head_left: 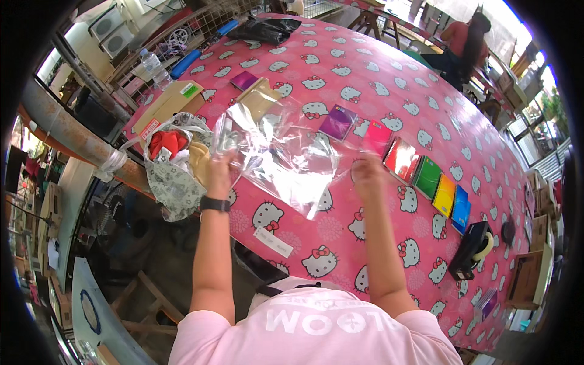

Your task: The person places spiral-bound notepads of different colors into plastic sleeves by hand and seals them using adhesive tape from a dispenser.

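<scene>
A large, crinkled clear plastic bag is stretched between my hands above the table, glaring with reflected light. My left hand, with a dark band at the wrist, is closed on its left edge. At the opposite edge, my right hand has its fingers pinched on the plastic, slightly blurred. Just right of that hand runs a slanting row of spiral notebooks: purple, pink, red, green, yellow and blue. A white paper strip lies nearer to me.
On the left are a patterned bag with cloths, a cardboard box, a bottle and another purple notebook. A tape dispenser stands right. A black plastic bag lies far back; a person sits beyond.
</scene>
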Action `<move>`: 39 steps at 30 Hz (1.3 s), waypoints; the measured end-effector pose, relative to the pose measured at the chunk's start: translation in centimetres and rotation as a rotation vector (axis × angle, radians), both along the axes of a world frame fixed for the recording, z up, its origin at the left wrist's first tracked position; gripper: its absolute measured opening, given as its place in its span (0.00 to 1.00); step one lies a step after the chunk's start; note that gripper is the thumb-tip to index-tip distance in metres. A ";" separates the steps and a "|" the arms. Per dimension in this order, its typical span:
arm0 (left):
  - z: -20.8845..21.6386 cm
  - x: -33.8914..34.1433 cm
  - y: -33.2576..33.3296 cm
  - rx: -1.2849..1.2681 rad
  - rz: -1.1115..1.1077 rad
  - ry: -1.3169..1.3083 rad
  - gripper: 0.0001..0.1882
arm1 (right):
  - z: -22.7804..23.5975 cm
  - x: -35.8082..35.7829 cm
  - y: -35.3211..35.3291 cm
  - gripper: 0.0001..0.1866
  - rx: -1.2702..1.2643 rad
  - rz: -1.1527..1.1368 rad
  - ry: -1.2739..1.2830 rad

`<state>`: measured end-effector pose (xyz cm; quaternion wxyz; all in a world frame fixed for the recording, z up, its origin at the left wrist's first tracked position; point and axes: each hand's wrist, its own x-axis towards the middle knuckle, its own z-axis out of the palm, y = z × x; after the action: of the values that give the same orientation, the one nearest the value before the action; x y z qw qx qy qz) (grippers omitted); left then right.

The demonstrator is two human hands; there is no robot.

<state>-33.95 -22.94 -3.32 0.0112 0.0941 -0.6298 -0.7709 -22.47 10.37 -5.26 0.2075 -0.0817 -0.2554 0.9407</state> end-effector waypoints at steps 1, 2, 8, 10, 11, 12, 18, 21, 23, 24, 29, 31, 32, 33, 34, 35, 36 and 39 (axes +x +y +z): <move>0.3 -1.4 -1.0 0.101 -0.007 0.086 0.06 | -0.5 1.4 4.5 0.05 -0.114 -0.076 0.112; 0.1 -2.9 -3.4 0.191 0.011 0.169 0.07 | 0.0 4.0 8.5 0.07 -0.229 -0.242 -0.010; 5.3 -7.4 -4.5 -0.826 0.638 0.307 0.11 | 13.0 22.5 15.4 0.12 0.791 -0.692 0.118; 6.0 -8.5 -5.9 -0.931 0.723 0.532 0.10 | 14.4 22.8 11.3 0.10 1.156 -0.467 -0.094; 6.1 -9.2 -6.2 -0.976 0.756 0.647 0.10 | 15.0 22.6 8.9 0.10 1.332 -0.346 -0.210; 6.4 -9.2 -5.7 -1.074 0.671 0.560 0.16 | 15.6 21.4 7.3 0.08 1.574 -0.088 -0.398; 7.5 -5.9 0.4 -1.317 0.674 0.911 0.32 | 0.1 13.8 -3.4 0.06 1.458 0.195 -0.418; 4.9 4.7 9.0 -0.796 0.066 0.984 0.23 | -0.3 12.8 -6.0 0.08 1.631 0.274 -0.436; 1.0 10.0 12.0 -0.680 -0.516 1.168 0.17 | 1.2 13.3 -6.0 0.12 1.571 0.114 -0.387; -1.3 14.7 14.2 -0.961 -0.761 1.008 0.21 | 1.5 14.4 -4.9 0.15 1.463 -0.070 -0.348; -4.6 18.6 14.0 -1.295 -0.914 0.892 0.35 | -0.3 19.3 0.4 0.23 2.109 -0.372 -0.853; -4.1 19.9 12.9 -1.245 -0.983 0.821 0.35 | -0.7 21.0 1.1 0.24 2.180 -0.274 -0.881; -3.9 20.3 12.3 -1.224 -1.030 0.777 0.35 | -0.4 19.7 1.5 0.23 2.129 -0.332 -0.836; -3.7 20.2 12.2 -1.214 -1.015 0.750 0.35 | 0.1 17.8 2.4 0.22 2.076 -0.387 -0.788; -3.5 20.4 12.0 -1.203 -1.008 0.716 0.34 | 0.6 15.9 3.1 0.21 2.020 -0.430 -0.748; -3.2 20.6 12.1 -1.189 -1.010 0.686 0.34 | 1.0 13.0 3.8 0.20 2.029 -0.362 -0.621; -2.6 20.3 12.5 -1.093 -0.979 0.681 0.30 | 1.5 9.2 4.4 0.18 2.029 -0.301 -0.501; -1.3 19.2 13.7 -0.970 -0.893 0.759 0.25 | 2.0 -2.2 4.0 0.20 2.202 -0.271 -0.302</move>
<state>-14.79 -9.27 -4.63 -0.0459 -0.4569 -0.8293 -0.3183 -24.71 14.32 -3.28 0.2342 0.0060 -0.9603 0.1518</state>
